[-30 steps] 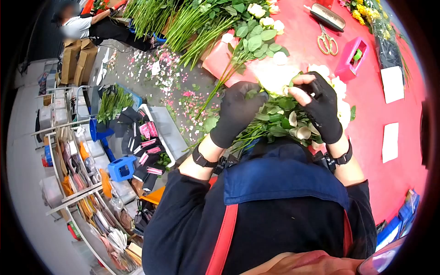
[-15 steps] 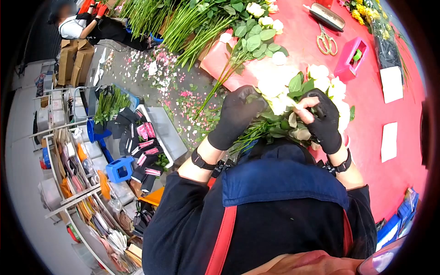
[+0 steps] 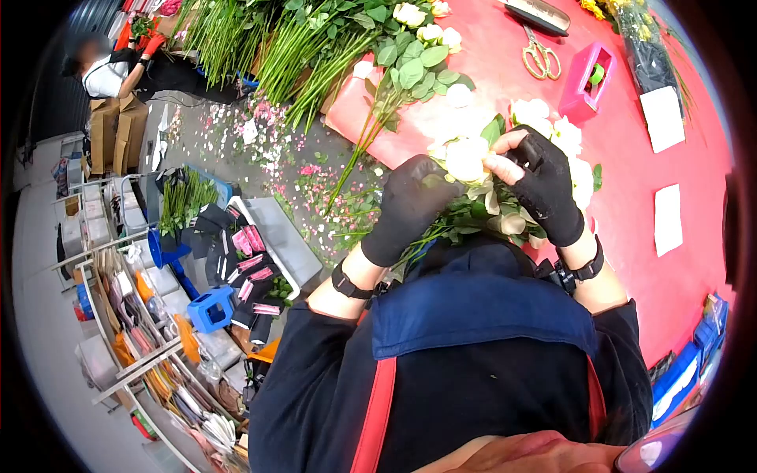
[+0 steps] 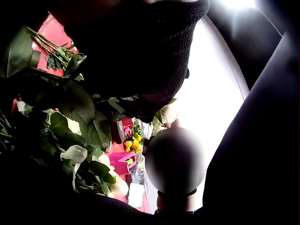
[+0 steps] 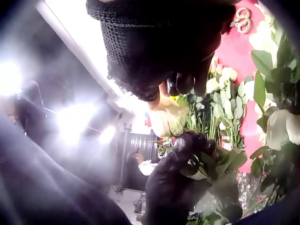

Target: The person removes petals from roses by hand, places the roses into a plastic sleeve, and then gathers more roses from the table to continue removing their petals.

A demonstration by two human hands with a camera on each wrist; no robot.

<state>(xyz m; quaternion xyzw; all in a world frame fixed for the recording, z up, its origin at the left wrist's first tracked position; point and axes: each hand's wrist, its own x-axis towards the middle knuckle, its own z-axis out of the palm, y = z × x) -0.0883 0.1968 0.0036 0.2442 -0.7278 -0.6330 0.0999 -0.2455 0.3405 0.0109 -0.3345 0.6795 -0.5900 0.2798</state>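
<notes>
In the head view my left hand [image 3: 414, 205], in a black fingerless glove, grips a cream-white rose [image 3: 467, 160] by its stem, close under the bloom. The right wrist view shows the same rose [image 5: 166, 121] with the left hand [image 5: 176, 176] curled below it. My right hand [image 3: 546, 181], gloved alike, pinches the bloom's outer petals between bare thumb and fingertips. Under both hands lie more white roses [image 3: 579, 177] and green leaves [image 4: 58, 124]. In the left wrist view the dark glove [image 4: 136, 56] hides most of the grip.
Scissors [image 3: 541, 61], a pink tape dispenser [image 3: 587, 79] and white papers [image 3: 668, 219] lie on the red table [image 3: 623, 173]. Long-stemmed flowers [image 3: 307, 71] are heaped at its far left. Petals litter the floor [image 3: 268, 150]. Another person [image 3: 110, 75] works at the back left.
The head view has shifted slightly, so the table's things sit further left. My right fingers moved in against the bloom, which now shows more fully between the hands. The left hand keeps its grip.
</notes>
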